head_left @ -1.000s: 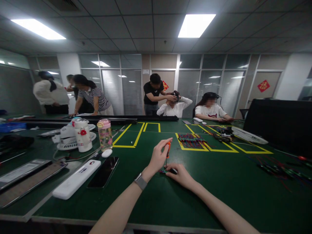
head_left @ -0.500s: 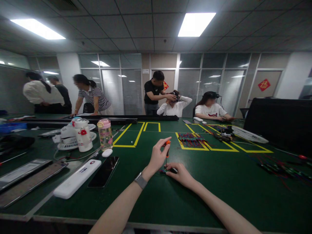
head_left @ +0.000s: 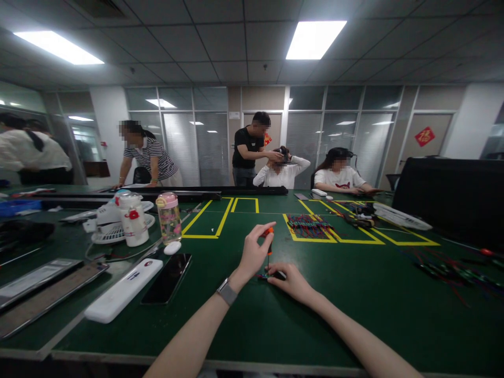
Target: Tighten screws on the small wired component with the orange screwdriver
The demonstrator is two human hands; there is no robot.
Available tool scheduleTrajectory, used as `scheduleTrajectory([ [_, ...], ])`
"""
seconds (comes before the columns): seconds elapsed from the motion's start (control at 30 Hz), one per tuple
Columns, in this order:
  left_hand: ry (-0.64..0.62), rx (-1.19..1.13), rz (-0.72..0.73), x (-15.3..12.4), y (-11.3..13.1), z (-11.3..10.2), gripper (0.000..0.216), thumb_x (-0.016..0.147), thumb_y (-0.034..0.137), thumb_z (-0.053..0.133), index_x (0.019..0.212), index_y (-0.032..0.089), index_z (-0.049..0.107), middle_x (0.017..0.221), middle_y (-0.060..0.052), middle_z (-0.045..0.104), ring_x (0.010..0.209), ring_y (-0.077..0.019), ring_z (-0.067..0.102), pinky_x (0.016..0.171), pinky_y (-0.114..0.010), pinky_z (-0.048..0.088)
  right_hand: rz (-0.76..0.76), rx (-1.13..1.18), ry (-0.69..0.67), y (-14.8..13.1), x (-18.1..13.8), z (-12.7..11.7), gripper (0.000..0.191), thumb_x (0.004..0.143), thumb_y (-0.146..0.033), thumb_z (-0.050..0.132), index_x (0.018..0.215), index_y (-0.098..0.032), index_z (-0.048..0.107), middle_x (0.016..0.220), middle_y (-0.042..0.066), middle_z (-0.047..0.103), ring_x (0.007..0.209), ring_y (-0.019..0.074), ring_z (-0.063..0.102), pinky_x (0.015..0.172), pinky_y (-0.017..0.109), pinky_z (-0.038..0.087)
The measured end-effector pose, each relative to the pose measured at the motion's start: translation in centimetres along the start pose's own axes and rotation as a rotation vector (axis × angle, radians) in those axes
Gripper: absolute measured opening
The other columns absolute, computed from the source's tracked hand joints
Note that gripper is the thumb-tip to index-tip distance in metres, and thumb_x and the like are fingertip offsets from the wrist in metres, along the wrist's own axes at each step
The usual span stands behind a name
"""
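My left hand (head_left: 254, 254), with a watch on the wrist, pinches the orange handle of a small screwdriver (head_left: 269, 242) held upright over the green mat. Its tip goes down to a small dark part with coloured wires (head_left: 271, 275) that lies on the mat. My right hand (head_left: 292, 282) rests on the mat just right of the part, its fingertips closed on it and pressing it down.
A black phone (head_left: 167, 284), a white flat case (head_left: 124, 289) and a pink-lidded bottle (head_left: 168, 217) lie to the left. A pile of coloured wires (head_left: 309, 226) sits inside yellow tape marks ahead. More wires (head_left: 452, 270) lie right. Several people stand or sit at the far side.
My hands stay on the screwdriver and the part, and the left fingers have shifted a little on the handle. The people at the far left have moved further left.
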State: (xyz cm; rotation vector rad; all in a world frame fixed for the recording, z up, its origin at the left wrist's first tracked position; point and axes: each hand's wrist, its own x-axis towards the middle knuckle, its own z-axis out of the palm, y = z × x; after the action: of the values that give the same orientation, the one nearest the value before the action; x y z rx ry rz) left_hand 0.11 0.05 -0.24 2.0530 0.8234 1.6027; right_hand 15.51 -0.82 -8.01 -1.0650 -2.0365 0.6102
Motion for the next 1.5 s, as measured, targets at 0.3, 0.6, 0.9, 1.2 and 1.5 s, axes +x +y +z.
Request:
scheduleTrajectory([
  [0.3,-0.075,-0.009,0.011,0.2,-0.2,0.0,0.035,0.093,0.027,0.039,0.124,0.023,0.056,0.112,-0.008,0.060,0.103,-0.0192,0.057,0.093,-0.035,0.044,-0.004,-0.006,0.001,-0.1,0.0,0.1,0.008,0.075,-0.021,0.065,0.080,-0.017,0.070,0.100,0.009,0.072,0.099,0.0254,0.065,0.091,0.039,0.047],
  [0.6,-0.018,0.003,0.036,0.4,0.5,-0.4,0.024,0.088,0.030,0.051,0.103,0.022,0.068,0.109,-0.007,0.061,0.104,-0.0200,0.056,0.096,-0.035,0.042,-0.014,-0.011,0.004,0.1,0.0,0.1,0.007,0.074,-0.020,0.065,0.079,-0.018,0.069,0.098,0.008,0.072,0.100,0.0253,0.065,0.091,0.038,0.047],
  [0.9,-0.048,-0.075,-0.039,0.5,-0.1,-0.2,0.022,0.085,0.031,0.057,0.098,0.019,0.069,0.093,-0.005,0.063,0.084,-0.0159,0.061,0.076,-0.027,0.049,-0.014,0.007,-0.010,0.3,0.0,0.1,0.008,0.075,-0.022,0.065,0.080,-0.017,0.069,0.099,0.008,0.072,0.101,0.0247,0.064,0.092,0.036,0.047],
  [1.2,-0.048,0.021,0.052,0.6,-0.4,-0.5,0.034,0.092,0.023,0.042,0.122,0.020,0.058,0.118,-0.009,0.062,0.102,-0.0194,0.062,0.092,-0.036,0.048,-0.012,0.001,-0.002,0.3,0.0,0.1,0.009,0.074,-0.023,0.066,0.081,-0.017,0.070,0.099,0.009,0.072,0.103,0.0254,0.064,0.093,0.038,0.047],
  [1.5,0.039,0.068,0.001,0.9,-0.7,-0.9,0.025,0.086,0.028,0.054,0.106,0.022,0.068,0.104,-0.007,0.062,0.094,-0.0179,0.061,0.086,-0.032,0.049,-0.001,-0.003,-0.011,0.1,0.0,0.1,0.009,0.075,-0.022,0.065,0.082,-0.017,0.070,0.098,0.009,0.072,0.101,0.0251,0.065,0.093,0.039,0.047],
])
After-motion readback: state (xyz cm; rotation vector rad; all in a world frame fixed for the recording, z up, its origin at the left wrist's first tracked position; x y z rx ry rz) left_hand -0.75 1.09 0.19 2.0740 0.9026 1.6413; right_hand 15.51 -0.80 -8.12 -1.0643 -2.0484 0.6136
